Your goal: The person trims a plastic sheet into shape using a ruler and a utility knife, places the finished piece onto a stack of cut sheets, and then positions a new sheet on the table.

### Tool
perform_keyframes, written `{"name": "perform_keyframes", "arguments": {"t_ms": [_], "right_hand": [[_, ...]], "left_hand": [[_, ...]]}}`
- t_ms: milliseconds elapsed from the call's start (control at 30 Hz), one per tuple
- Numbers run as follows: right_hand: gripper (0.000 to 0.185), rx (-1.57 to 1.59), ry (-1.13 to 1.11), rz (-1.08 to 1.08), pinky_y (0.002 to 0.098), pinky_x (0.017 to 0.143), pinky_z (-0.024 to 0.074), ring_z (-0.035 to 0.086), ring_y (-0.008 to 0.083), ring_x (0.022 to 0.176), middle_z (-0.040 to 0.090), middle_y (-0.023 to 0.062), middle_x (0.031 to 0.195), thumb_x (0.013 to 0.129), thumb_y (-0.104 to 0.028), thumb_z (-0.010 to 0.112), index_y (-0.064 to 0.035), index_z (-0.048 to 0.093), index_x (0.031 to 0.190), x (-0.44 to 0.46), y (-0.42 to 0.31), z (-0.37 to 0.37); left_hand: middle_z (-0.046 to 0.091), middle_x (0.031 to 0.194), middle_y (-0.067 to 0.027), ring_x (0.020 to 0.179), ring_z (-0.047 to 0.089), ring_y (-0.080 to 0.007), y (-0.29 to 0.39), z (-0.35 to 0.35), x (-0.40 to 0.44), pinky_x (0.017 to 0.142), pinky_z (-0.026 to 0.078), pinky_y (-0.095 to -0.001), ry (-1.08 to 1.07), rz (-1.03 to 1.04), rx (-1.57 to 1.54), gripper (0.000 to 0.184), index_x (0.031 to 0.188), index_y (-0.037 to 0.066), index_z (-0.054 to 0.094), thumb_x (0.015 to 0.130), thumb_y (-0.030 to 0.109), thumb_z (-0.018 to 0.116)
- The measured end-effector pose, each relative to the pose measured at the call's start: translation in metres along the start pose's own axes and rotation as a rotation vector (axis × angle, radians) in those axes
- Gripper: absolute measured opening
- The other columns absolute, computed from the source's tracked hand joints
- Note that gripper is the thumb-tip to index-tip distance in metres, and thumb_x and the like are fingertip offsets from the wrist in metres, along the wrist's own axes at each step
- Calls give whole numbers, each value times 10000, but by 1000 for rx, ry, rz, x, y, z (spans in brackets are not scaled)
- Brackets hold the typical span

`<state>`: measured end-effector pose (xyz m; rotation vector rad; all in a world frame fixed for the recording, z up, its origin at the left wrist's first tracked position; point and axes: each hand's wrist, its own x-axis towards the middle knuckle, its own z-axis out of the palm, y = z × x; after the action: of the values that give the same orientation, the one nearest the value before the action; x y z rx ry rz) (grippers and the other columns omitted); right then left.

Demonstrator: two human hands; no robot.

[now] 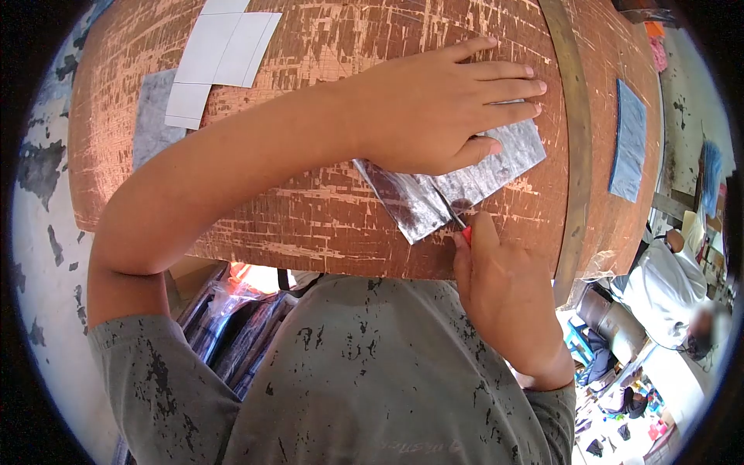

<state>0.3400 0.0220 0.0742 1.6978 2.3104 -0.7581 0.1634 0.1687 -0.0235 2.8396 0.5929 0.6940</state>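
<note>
My left hand [449,112] lies flat with its fingers spread, pressing on a shiny grey sheet [515,151] on the scratched brown table [294,225]. Close to the table's near edge, my right hand [504,283] is closed around the red handle of a thin-bladed tool [466,233]. The blade's tip rests at a dark slit in the sheet, just below my left hand. Part of the sheet is hidden under that hand, and most of the handle is inside my right fingers.
White lined paper [221,46] overlaps a grey piece [155,116] at the table's left. A long metal strip [575,139] crosses the right side, with a blue-grey piece [629,143] beyond it. Plastic-wrapped rolls [240,333] stand below the table. Another person [663,291] is at lower right.
</note>
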Motion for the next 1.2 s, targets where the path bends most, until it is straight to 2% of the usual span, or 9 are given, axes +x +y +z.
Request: {"name": "perform_keyframes", "arguments": {"t_ms": [67,133,233,700,767,1200], "right_hand": [[206,-34,-8,-22,492,550,573,732,384,604,692,181,658,1101,-214,573,-34,531,1009,-2,2,0],[191,42,-5,25,551,564,507,664,453,591,630,217,632,1080,-188,630,-32,543,1012,-6,5,3],[192,33,0,12,552,558,504,657,451,574,623,209,618,1078,-184,633,-31,538,1011,-11,10,6],[196,37,-8,17,531,539,516,670,440,575,633,205,623,1066,-165,644,-36,522,985,-21,15,10],[194,34,-22,26,528,538,518,672,439,576,633,205,623,1066,-164,644,-36,523,986,-22,15,9],[171,30,-9,52,540,549,523,679,449,591,651,213,641,1072,-174,637,-35,550,1024,-31,19,12]], "left_hand": [[435,1729,-102,1628,346,-250,0,0,0,1357,205,-529,2,-10,-3,570,1603,63,520,1124,370,498],[435,1729,-102,1627,347,-249,0,0,1,1358,203,-528,-3,-12,-3,569,1603,66,520,1124,371,499],[435,1729,-100,1625,352,-248,0,-1,0,1360,201,-527,-8,-16,-4,566,1604,72,522,1124,372,502],[442,1722,-101,1616,365,-267,0,-1,2,1359,202,-531,-12,-15,-9,563,1596,69,529,1114,360,529],[383,1754,-99,1632,328,-283,0,0,1,1361,193,-547,-35,-32,-54,616,1653,113,444,1079,298,569],[372,1759,-106,1635,320,-296,2,-3,2,1356,203,-557,-50,-27,-42,622,1653,100,440,1078,300,568]]}}
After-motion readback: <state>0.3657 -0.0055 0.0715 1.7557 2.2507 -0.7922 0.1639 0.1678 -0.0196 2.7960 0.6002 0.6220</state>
